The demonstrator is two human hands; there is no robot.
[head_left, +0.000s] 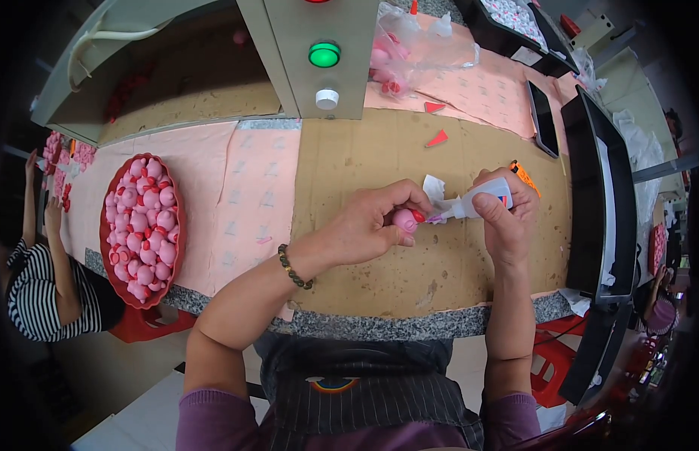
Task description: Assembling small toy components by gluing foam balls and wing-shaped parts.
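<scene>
Between the thumb and fingers of my left hand is a small pink toy figure with a red part on its right side. My right hand grips a white squeeze glue bottle, tilted so its nozzle points left. The nozzle tip reaches close to the red part; whether it touches I cannot tell. Crumpled white tissue lies on the cardboard just behind the nozzle. An orange-and-black item rests beyond my right hand.
A red basket of pink figures stands at left. Behind are a grey machine housing with a green light, two red cone-shaped pieces, and a phone. A black tray borders the right. Another person in stripes works far left.
</scene>
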